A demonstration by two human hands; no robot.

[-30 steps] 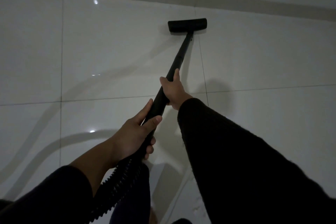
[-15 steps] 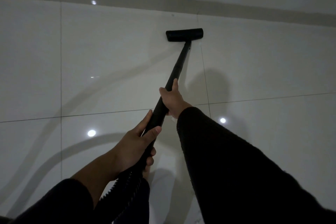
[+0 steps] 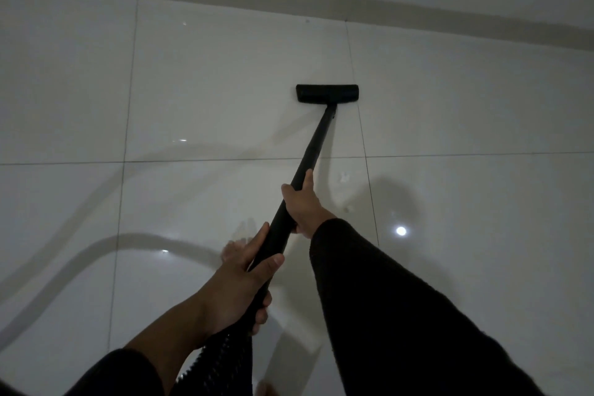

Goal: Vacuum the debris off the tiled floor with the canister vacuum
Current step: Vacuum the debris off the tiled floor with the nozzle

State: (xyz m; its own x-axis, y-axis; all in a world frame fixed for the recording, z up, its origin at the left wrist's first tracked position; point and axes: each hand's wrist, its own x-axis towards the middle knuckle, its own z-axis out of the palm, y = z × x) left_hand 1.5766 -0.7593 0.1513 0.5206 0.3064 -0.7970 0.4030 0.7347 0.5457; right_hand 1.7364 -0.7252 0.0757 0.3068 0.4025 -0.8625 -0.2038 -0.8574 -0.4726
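Both hands — left hand (image 3: pixel 239 283), right hand (image 3: pixel 302 202) — wrapped round wand (image 3: pixel 313 151); risk: nozzle (image 3: pixel 327 93) misses crumbs (image 3: pixel 344 177) beside it.

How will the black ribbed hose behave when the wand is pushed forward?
The black ribbed hose probably bends and trails loosely, since its corrugated wall looks flexible. The straight black wand seems rigid, so the flat black floor nozzle should slide easily over the glossy tiles.
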